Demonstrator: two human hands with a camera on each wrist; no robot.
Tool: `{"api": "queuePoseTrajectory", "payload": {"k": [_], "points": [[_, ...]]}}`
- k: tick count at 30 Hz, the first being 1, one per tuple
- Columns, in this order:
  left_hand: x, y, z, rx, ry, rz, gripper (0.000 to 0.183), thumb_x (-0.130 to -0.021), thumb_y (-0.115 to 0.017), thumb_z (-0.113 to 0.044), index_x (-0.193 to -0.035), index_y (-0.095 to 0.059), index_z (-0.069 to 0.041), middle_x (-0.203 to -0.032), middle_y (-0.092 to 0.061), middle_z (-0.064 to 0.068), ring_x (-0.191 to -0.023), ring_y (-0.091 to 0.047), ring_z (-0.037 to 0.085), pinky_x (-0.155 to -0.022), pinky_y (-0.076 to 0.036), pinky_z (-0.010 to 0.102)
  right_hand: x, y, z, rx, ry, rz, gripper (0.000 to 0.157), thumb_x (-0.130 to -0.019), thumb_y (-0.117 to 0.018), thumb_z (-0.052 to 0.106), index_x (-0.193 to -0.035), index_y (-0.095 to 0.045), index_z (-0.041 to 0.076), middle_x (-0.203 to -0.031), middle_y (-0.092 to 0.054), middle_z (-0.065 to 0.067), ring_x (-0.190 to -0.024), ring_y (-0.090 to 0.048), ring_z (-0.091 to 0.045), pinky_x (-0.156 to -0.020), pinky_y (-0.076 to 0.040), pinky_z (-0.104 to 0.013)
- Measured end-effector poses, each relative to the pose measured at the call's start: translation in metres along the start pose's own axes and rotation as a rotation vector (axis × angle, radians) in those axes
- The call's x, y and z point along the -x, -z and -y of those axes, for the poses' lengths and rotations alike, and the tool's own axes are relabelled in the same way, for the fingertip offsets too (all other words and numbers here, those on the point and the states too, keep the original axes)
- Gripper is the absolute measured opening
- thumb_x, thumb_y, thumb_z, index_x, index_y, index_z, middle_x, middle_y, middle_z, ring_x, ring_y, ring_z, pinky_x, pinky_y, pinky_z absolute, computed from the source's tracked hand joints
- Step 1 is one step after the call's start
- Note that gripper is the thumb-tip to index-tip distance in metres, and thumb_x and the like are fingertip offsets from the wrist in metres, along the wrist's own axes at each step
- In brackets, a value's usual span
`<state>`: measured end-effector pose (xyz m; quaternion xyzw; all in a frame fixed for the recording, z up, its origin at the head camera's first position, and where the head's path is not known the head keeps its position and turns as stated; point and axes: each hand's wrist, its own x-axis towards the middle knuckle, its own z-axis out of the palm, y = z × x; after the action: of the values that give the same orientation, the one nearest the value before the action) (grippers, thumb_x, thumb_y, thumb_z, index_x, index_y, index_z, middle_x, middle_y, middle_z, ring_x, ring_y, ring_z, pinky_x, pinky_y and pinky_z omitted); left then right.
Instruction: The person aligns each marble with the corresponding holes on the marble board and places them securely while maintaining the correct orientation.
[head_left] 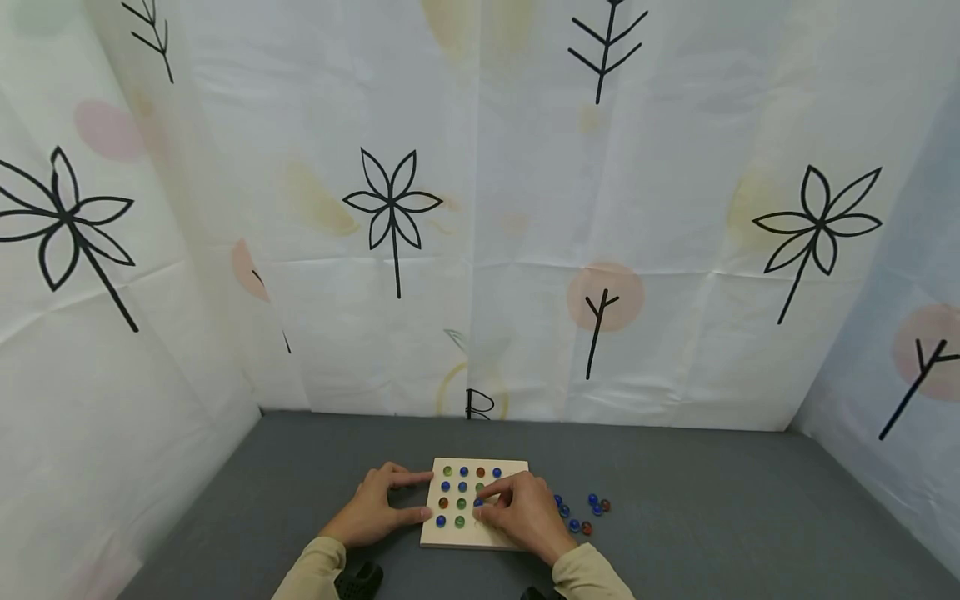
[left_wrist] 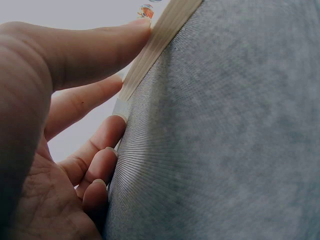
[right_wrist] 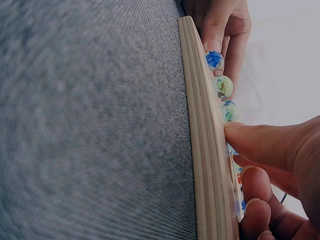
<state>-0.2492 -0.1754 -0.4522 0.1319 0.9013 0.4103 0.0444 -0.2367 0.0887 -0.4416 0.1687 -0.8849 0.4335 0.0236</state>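
Observation:
A square wooden board (head_left: 450,538) lies on the grey table, with blue, green and amber glass marbles standing on it in rows. At its left edge, my left hand (head_left: 375,508) steadies it with a straight thumb (left_wrist: 107,50) and index finger, while the other fingers are bent beside the table surface. Over the board's right half, my right hand (head_left: 525,512) pinches a blue marble (head_left: 478,502) between thumb and index finger, low over the third column. That hand covers the board's lower right part. A green marble (head_left: 460,522) sits just left of the thumb.
Right of the board lie several loose marbles, among them a blue one (head_left: 574,526) and an amber one (head_left: 587,528). A white patterned cloth (head_left: 525,333) hangs behind the grey table (head_left: 712,517) and along both sides.

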Motion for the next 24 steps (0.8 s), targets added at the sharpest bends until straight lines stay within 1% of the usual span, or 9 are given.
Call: {"api": "queuePoseTrajectory", "payload": {"k": [15, 24], "points": [[-0.0008, 0.0002, 0.0039, 0.006, -0.03, 0.012, 0.053, -0.086, -0.082, -0.041, -0.135, -0.069, -0.024, -0.117, -0.054, 0.002, -0.109, -0.043, 0.027, -0.092, -0.033, 0.066, 0.0001, -0.0002, 0.0, -0.013, -0.01, -0.002, 0.015, -0.081, -0.085, 0.015, -0.095, -0.083, 0.011, -0.06, -0.059, 0.008, -0.052, -0.051, -0.007, -0.047, -0.036, -0.023], [0.0003, 0.0008, 0.0014, 0.013, -0.019, 0.007, 0.053, -0.086, -0.082, -0.04, -0.135, -0.069, -0.024, -0.118, -0.054, 0.002, -0.109, -0.042, 0.027, -0.091, -0.034, 0.064, -0.0008, -0.0002, 0.0002, -0.011, -0.016, 0.002, 0.015, -0.081, -0.085, 0.016, -0.095, -0.083, 0.011, -0.06, -0.059, 0.008, -0.052, -0.051, -0.007, -0.047, -0.035, -0.023]]}}
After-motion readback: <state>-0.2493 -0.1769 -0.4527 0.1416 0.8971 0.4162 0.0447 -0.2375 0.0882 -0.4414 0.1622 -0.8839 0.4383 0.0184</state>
